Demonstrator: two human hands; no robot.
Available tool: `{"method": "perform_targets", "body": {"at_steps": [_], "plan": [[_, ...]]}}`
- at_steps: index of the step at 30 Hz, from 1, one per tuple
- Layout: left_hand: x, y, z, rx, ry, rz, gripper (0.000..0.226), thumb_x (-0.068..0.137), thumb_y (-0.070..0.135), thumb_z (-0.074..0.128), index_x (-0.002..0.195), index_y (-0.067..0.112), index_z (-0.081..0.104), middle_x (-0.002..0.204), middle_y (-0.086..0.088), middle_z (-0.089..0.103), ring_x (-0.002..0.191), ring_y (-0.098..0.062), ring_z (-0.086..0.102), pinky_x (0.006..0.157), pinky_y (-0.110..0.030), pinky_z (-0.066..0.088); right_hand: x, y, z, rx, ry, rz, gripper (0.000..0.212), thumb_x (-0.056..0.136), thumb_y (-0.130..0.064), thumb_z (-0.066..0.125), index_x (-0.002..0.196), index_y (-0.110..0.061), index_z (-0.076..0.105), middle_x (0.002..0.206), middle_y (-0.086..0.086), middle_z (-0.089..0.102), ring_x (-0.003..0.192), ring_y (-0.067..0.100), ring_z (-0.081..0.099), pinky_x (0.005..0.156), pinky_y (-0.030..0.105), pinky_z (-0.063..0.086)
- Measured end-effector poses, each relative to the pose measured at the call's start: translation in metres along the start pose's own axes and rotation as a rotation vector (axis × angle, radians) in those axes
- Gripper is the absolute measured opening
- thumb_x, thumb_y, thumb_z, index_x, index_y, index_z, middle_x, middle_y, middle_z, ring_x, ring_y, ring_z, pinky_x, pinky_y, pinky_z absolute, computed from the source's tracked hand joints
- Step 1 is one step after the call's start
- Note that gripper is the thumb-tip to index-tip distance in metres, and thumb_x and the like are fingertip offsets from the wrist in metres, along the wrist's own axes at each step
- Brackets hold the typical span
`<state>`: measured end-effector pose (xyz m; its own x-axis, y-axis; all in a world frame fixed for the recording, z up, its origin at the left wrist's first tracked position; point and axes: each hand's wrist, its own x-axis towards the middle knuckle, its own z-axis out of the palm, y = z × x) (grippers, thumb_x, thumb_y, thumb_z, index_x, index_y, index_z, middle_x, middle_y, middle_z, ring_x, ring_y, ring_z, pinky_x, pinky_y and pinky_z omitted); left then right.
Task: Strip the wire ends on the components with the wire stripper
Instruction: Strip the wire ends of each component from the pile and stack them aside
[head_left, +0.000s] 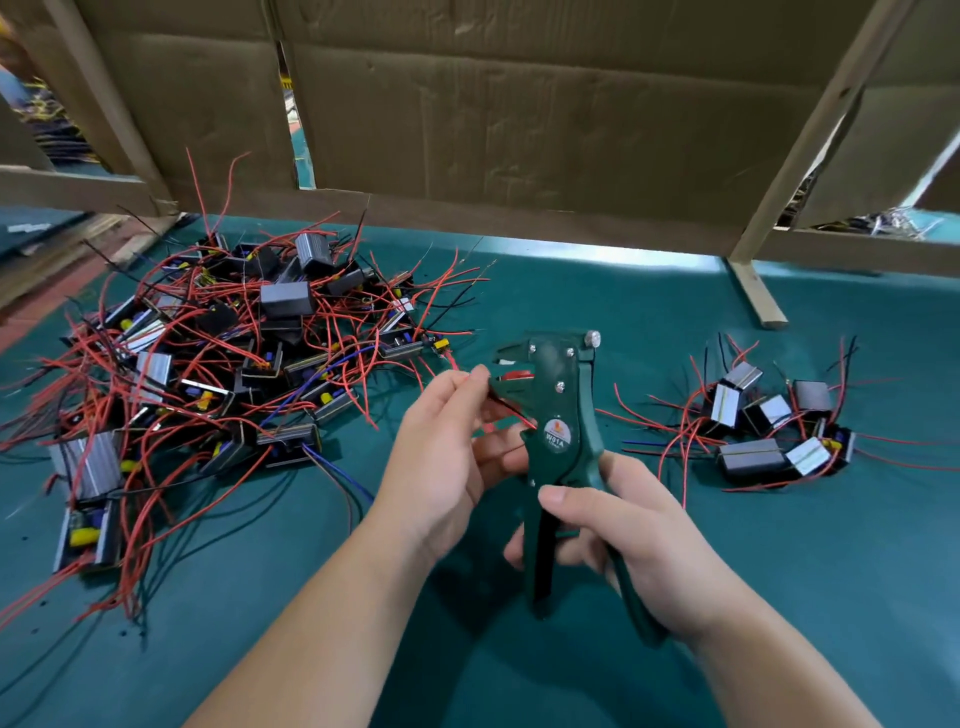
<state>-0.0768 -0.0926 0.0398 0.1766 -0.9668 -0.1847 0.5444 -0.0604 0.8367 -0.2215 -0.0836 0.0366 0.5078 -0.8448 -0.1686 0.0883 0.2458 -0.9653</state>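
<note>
A teal cloth-covered surface (623, 301) carries two heaps, and their sizes suggest how the job stands. On the left sprawls a big tangled heap of small black and silver box-shaped components with red, black and blue leads (208, 364). Well apart on the right lies a much smaller cluster of the same components (769, 426). If the right cluster is the finished lot, only a small share is done and most of the work remains, though the wire ends are too fine here to tell bare from covered. Between the heaps, above the surface, the right hand (639, 530) grips the dark green metal wire stripper (563, 431), fingers (558, 496) curled round both handles with the head pointing up. The handles stand apart, so the squeeze looks not yet made. The left hand (441, 457) pinches a thin red and black wire pair (514, 411) between its fingers (475, 376), just beside the stripper's open jaws, the ends lying against the tool's head. Which component the pair belongs to is hidden. This looks like one strip about to begin, with many to follow.
</note>
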Motion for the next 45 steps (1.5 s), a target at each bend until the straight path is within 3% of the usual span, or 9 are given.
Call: {"method": "perform_targets", "body": {"at_steps": [6, 10, 15, 20, 25, 29, 38, 42, 45], "plan": [[0.011, 0.006, -0.025, 0.557, 0.157, 0.299, 0.036, 0.097, 0.017, 0.051, 0.062, 0.011, 0.059, 0.052, -0.004, 0.061, 0.044, -0.020, 0.063, 0.039, -0.022, 0.047, -0.001, -0.002, -0.005, 0.058, -0.094, 0.123, 0.052, 0.063, -0.027, 0.071, 0.110, -0.006, 0.067, 0.094, 0.016, 0.066, 0.070, 0.040, 0.064, 0.067, 0.044, 0.053], [0.025, 0.024, -0.056, 0.706, 0.453, 0.392, 0.031, 0.088, 0.017, 0.045, 0.058, 0.014, 0.053, 0.047, 0.000, 0.060, 0.035, -0.014, 0.055, 0.037, -0.021, 0.040, -0.006, -0.009, -0.013, 0.164, -0.258, 0.174, 0.050, 0.065, -0.020, 0.067, 0.108, 0.005, 0.064, 0.079, 0.025, 0.061, 0.066, 0.041, 0.062, 0.066, 0.047, 0.052], [0.028, 0.055, -0.105, 0.878, 0.794, 0.513, 0.035, 0.084, 0.034, 0.042, 0.057, 0.019, 0.057, 0.055, 0.002, 0.062, 0.056, -0.022, 0.057, 0.063, -0.039, 0.050, -0.006, -0.020, -0.025, 0.365, -0.137, -0.066, 0.056, 0.053, -0.029, 0.083, 0.100, -0.001, 0.071, 0.099, 0.027, 0.059, 0.066, 0.040, 0.063, 0.067, 0.054, 0.053], [0.029, 0.050, -0.099, 1.104, 0.738, 0.595, 0.027, 0.095, 0.017, 0.042, 0.106, 0.014, 0.067, 0.099, -0.003, 0.068, 0.090, -0.021, 0.059, 0.076, -0.026, 0.038, -0.002, -0.030, -0.060, 0.421, 0.275, -0.346, 0.033, 0.078, -0.016, 0.053, 0.108, -0.006, 0.060, 0.093, 0.012, 0.064, 0.078, 0.037, 0.068, 0.073, 0.049, 0.058], [0.023, 0.051, -0.095, 1.317, 0.797, 0.631, 0.048, 0.086, 0.010, 0.054, 0.133, 0.013, 0.049, 0.134, -0.010, 0.047, 0.122, -0.029, 0.043, 0.104, -0.046, 0.029, -0.002, -0.027, -0.080, 0.331, 0.445, -0.395, 0.030, 0.091, -0.012, 0.033, 0.115, -0.010, 0.052, 0.107, 0.017, 0.048, 0.088, 0.041, 0.069, 0.074, 0.048, 0.058], [0.022, 0.051, -0.102, 1.513, 0.916, 0.312, 0.059, 0.087, 0.026, 0.056, 0.143, 0.021, 0.038, 0.151, -0.014, 0.032, 0.143, -0.029, 0.017, 0.113, -0.051, 0.007, -0.001, -0.023, -0.074, 0.312, 0.409, -0.426, 0.034, 0.091, -0.012, 0.032, 0.120, -0.006, 0.049, 0.112, 0.015, 0.049, 0.087, 0.046, 0.067, 0.074, 0.052, 0.057], [0.026, 0.057, -0.114, 1.506, 1.045, 0.366, 0.020, 0.088, 0.036, 0.063, 0.103, 0.024, 0.072, 0.110, -0.010, 0.064, 0.112, -0.036, 0.044, 0.098, -0.055, 0.022, -0.002, -0.022, -0.060, 0.321, 0.386, -0.396, 0.034, 0.093, -0.008, 0.028, 0.122, -0.003, 0.045, 0.104, 0.013, 0.054, 0.080, 0.045, 0.067, 0.074, 0.055, 0.057], [0.026, 0.055, -0.115, 1.377, 0.986, 0.664, 0.022, 0.089, 0.029, 0.064, 0.108, 0.020, 0.071, 0.110, -0.005, 0.065, 0.103, -0.019, 0.052, 0.098, -0.048, 0.025, -0.002, -0.023, -0.059, 0.321, 0.383, -0.395, 0.033, 0.093, -0.007, 0.027, 0.120, -0.002, 0.045, 0.104, 0.014, 0.053, 0.077, 0.045, 0.067, 0.073, 0.055, 0.057], [0.025, 0.057, -0.111, 1.194, 0.809, 0.952, 0.022, 0.088, 0.015, 0.065, 0.108, 0.007, 0.071, 0.105, -0.012, 0.065, 0.097, -0.018, 0.057, 0.098, -0.021, 0.038, -0.003, -0.022, -0.057, 0.319, 0.368, -0.404, 0.031, 0.092, -0.006, 0.028, 0.116, -0.002, 0.046, 0.098, 0.010, 0.057, 0.076, 0.045, 0.067, 0.073, 0.055, 0.057]]}}
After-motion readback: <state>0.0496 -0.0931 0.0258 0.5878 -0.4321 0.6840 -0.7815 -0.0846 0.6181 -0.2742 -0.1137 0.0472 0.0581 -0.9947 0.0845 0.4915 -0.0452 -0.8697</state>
